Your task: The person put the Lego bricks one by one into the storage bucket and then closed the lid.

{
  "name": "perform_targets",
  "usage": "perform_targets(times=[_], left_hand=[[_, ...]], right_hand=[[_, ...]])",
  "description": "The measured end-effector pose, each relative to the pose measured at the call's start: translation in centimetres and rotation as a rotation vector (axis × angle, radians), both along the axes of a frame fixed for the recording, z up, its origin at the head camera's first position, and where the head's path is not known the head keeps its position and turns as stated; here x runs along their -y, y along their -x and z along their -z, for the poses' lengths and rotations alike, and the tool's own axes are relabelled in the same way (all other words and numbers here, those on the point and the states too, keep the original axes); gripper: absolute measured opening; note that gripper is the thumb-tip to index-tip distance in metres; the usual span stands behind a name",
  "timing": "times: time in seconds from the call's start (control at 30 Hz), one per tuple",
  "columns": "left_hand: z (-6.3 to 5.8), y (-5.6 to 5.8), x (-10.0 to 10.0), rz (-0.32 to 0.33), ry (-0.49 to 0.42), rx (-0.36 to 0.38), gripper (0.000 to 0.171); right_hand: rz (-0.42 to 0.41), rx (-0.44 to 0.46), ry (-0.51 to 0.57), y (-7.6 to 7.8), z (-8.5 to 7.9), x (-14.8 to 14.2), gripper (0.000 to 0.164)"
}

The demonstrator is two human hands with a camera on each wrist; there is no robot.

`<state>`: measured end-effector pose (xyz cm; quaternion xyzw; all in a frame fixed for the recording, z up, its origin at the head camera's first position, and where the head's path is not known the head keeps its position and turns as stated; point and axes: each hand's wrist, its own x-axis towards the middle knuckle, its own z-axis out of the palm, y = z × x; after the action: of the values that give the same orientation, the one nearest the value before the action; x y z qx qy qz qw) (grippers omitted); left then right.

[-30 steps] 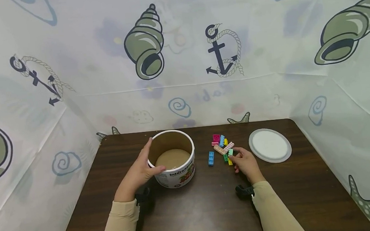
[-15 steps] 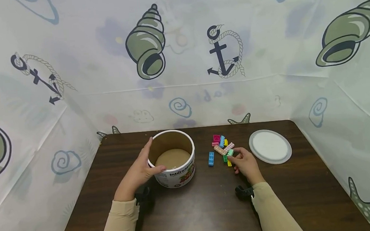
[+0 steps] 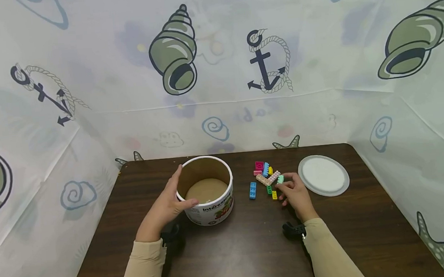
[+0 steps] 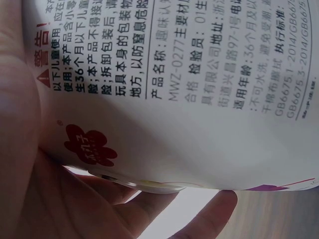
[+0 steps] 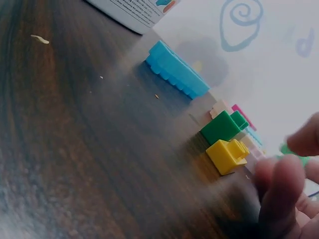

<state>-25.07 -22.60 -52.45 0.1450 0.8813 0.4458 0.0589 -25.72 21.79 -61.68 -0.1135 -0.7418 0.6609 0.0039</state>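
My left hand [image 3: 166,210] grips a white round tub [image 3: 206,216], thumb over the near rim and fingers along its left side. Printed text on the tub's wall [image 4: 164,119] fills the left wrist view. My right hand [image 3: 298,197] pinches a light green toy brick [image 3: 280,179], mostly hidden by fingers in the right wrist view. Just left of that hand lie a green brick [image 3: 269,190] and a yellow brick [image 3: 274,195]. A blue brick [image 3: 252,190] lies closer to the tub. Behind are two pale bricks [image 3: 263,180] in a V shape.
Farther back in the pile are a magenta brick [image 3: 259,165], a light blue brick [image 3: 265,169] and another small yellow one. A white round lid [image 3: 324,175] lies right of the bricks. The dark wooden table [image 3: 231,259] meets a printed cloth backdrop [image 3: 228,125].
My right hand has lifted the light green brick up and slightly right, away from the green and yellow bricks, which now show more fully. My left hand and the tub stay put.
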Motion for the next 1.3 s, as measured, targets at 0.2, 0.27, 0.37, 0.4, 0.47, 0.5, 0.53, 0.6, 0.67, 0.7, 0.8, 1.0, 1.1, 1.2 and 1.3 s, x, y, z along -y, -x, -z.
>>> perform_targets(times=[0.2, 0.27, 0.37, 0.4, 0.47, 0.5, 0.53, 0.6, 0.67, 0.7, 0.8, 1.0, 1.1, 1.2, 1.3], left_hand=[[0.0, 0.0, 0.0, -0.002, -0.004, 0.008, 0.133], [0.1, 0.0, 0.0, 0.0, -0.002, -0.002, 0.133], [0.2, 0.0, -0.1, -0.004, -0.007, -0.008, 0.132], [0.2, 0.0, -0.1, -0.003, -0.006, -0.007, 0.132], [0.3, -0.1, -0.1, -0.005, -0.008, 0.0, 0.132], [0.3, -0.1, -0.1, -0.006, -0.008, 0.006, 0.132], [0.3, -0.1, -0.2, -0.002, -0.005, 0.009, 0.133], [0.3, -0.2, -0.2, 0.0, -0.005, 0.015, 0.133], [0.2, -0.2, -0.1, -0.003, -0.005, 0.013, 0.133], [0.1, -0.2, -0.1, -0.004, -0.006, 0.011, 0.133], [0.0, -0.2, 0.0, -0.011, -0.008, 0.0, 0.133], [0.1, 0.0, -0.4, -0.006, -0.006, 0.008, 0.133], [0.1, -0.1, -0.3, -0.014, -0.002, 0.012, 0.134], [0.1, -0.2, -0.2, -0.021, -0.006, 0.017, 0.134], [0.0, 0.0, -0.2, -0.023, -0.01, 0.023, 0.133]], right_hand=[[0.002, 0.026, 0.014, 0.1, 0.1, -0.2, 0.038], [0.006, 0.032, 0.023, 0.1, 0.2, -0.2, 0.037], [0.006, 0.011, 0.016, 0.0, 0.1, -0.1, 0.037], [0.01, 0.004, 0.009, 0.0, 0.2, 0.0, 0.037], [0.02, 0.0, -0.002, -0.1, 0.2, 0.0, 0.039], [0.025, 0.001, -0.007, -0.1, 0.2, 0.0, 0.04], [0.029, 0.005, -0.011, -0.2, 0.2, 0.0, 0.041], [0.033, 0.013, -0.014, -0.2, 0.2, 0.1, 0.042], [0.025, 0.01, -0.012, -0.3, 0.1, 0.1, 0.043], [0.022, 0.005, -0.009, -0.3, 0.1, 0.1, 0.043], [0.018, -0.01, 0.002, -0.4, 0.0, 0.3, 0.043], [0.071, -0.007, 0.036, -0.4, -0.4, 0.0, 0.041], [0.098, -0.026, 0.046, -0.3, -1.4, 0.3, 0.04], [0.103, -0.054, 0.065, -0.3, -3.4, 0.8, 0.039], [0.085, -0.09, 0.093, -0.3, -5.9, 1.2, 0.039]])
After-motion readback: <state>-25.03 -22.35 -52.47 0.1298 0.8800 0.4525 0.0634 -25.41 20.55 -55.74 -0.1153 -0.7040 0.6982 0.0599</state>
